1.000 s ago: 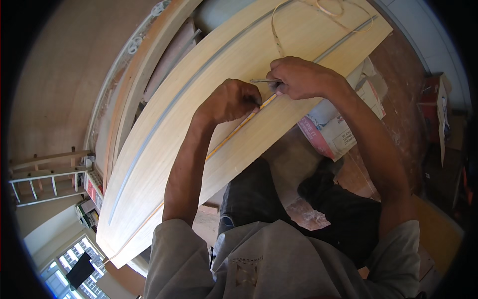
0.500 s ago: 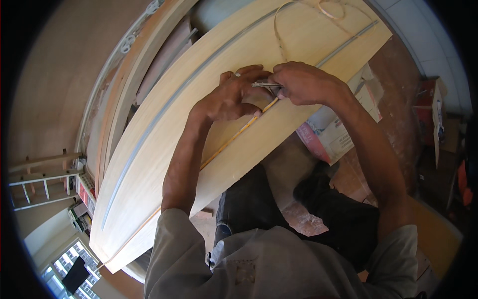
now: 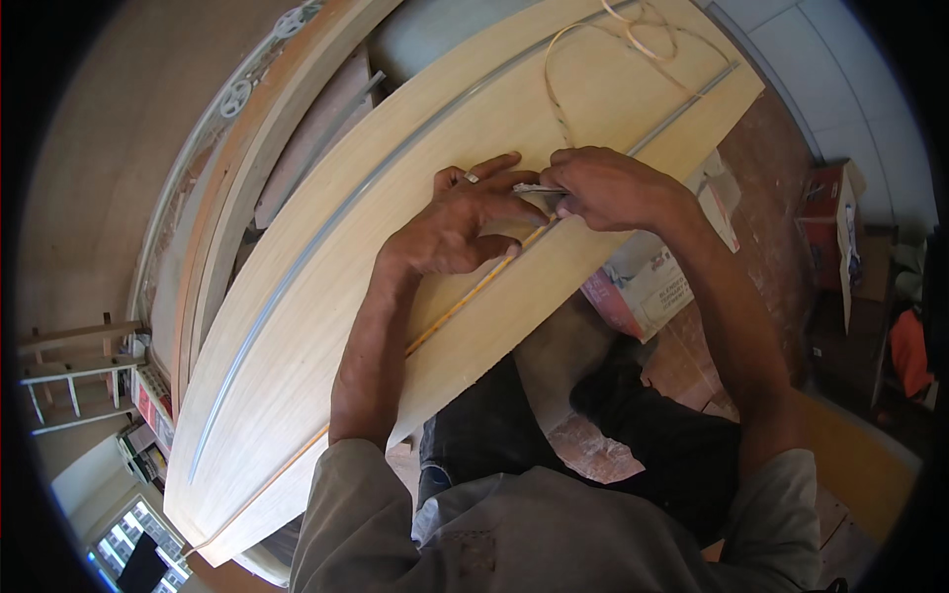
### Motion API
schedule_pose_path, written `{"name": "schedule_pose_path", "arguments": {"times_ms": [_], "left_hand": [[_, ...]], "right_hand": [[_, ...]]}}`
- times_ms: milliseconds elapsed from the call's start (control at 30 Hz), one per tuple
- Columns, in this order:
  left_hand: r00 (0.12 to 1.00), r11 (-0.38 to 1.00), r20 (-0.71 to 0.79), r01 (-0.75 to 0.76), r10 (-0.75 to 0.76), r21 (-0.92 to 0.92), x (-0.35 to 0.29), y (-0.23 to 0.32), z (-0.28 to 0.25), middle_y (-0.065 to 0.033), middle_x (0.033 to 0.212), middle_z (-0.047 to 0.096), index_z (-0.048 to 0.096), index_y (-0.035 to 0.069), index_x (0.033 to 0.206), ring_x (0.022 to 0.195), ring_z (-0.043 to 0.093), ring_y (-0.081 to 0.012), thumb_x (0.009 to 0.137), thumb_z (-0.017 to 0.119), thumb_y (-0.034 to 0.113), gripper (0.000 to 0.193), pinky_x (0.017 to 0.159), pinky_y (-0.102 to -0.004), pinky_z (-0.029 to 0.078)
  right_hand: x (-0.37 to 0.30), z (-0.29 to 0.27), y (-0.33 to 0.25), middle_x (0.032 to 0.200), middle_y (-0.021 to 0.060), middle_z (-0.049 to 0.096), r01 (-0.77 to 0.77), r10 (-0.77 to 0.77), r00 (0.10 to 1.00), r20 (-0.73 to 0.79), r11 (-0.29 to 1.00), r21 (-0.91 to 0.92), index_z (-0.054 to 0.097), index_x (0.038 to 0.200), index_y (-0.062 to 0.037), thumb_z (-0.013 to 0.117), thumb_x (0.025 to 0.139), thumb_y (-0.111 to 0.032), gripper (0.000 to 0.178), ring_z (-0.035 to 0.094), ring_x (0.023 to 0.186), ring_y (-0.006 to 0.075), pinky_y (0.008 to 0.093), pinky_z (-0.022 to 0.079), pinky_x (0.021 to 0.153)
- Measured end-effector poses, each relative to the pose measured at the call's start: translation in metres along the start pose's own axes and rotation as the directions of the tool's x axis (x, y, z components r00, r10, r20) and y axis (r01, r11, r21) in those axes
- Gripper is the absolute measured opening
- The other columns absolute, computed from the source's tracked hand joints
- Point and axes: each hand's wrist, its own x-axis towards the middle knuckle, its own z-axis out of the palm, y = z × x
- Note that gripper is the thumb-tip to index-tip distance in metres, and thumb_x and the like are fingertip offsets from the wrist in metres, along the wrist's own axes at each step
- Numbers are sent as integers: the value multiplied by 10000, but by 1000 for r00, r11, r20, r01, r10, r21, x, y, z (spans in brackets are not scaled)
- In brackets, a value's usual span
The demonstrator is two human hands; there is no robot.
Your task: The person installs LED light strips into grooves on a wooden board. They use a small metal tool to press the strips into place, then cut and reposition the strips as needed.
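A long pale wooden panel (image 3: 297, 395) lies slantwise before me, with two straight lines along it. In the nearer line, a thin yellow-orange strip (image 3: 445, 324) runs from the lower left up to my hands. Its loose tan end (image 3: 552, 84) rises past my right hand and curls over the far part of the panel. My left hand (image 3: 450, 225) rests over the strip with fingers spread and its thumb tip at the strip. My right hand (image 3: 613, 188) is closed on a slim grey tool (image 3: 537, 188), whose end points toward my left fingers. Its exact kind is unclear.
A grey strip (image 3: 356, 193) lies along the farther line. Long wooden boards (image 3: 222, 208) stand beyond the panel at left. A printed carton (image 3: 643, 287) is under its right edge, and a red box (image 3: 825, 212) stands farther right. A ladder (image 3: 74, 381) shows at far left.
The whole view has shifted slightly, so panel and hands sit a little differently in the picture. My hands stay at about the same place on the strip.
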Motion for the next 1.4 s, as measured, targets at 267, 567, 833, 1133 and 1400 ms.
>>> {"name": "schedule_pose_path", "arguments": {"times_ms": [267,567,833,1133,1400], "left_hand": [[1000,999,-10,-28,29,21,0,-3,2,-28,1648,535,784,281,1315,1634,278,-307,833,890,187,502,1220,-583,153],[999,991,-2,-51,51,120,-2,0,1,-72,1666,504,754,285,1316,1636,271,-316,854,861,168,488,1201,-578,190],[997,986,6,-76,76,146,0,2,0,-34,1691,462,713,311,1331,1642,256,-315,882,839,189,483,1204,-595,207],[998,987,5,-65,65,144,2,-3,1,-5,1700,452,690,311,1361,1650,239,-319,891,839,226,500,1221,-619,202],[993,984,-2,-120,122,129,0,-10,3,-19,1682,485,709,326,1359,1646,258,-321,910,825,239,472,1232,-589,197]], "right_hand": [[-3,-4,-3,1076,194,703,-50,49,997,55,999,4,726,1110,3,771,917,-95,221,679,1110,394,493,526,966],[-2,-1,-7,1139,187,663,-122,122,993,-8,990,-71,730,1164,-12,753,928,-95,251,675,1105,388,481,539,957],[-49,1,-42,993,208,698,-284,299,908,-293,954,93,707,1101,6,679,1041,-328,340,710,909,391,487,564,849],[-98,42,-89,860,219,729,-324,288,945,157,895,306,534,1456,10,632,1055,-222,473,742,825,380,474,585,787],[-94,97,-143,1001,239,721,-36,39,997,-72,998,50,415,1642,-94,607,920,-32,749,740,937,426,504,598,799]]}}
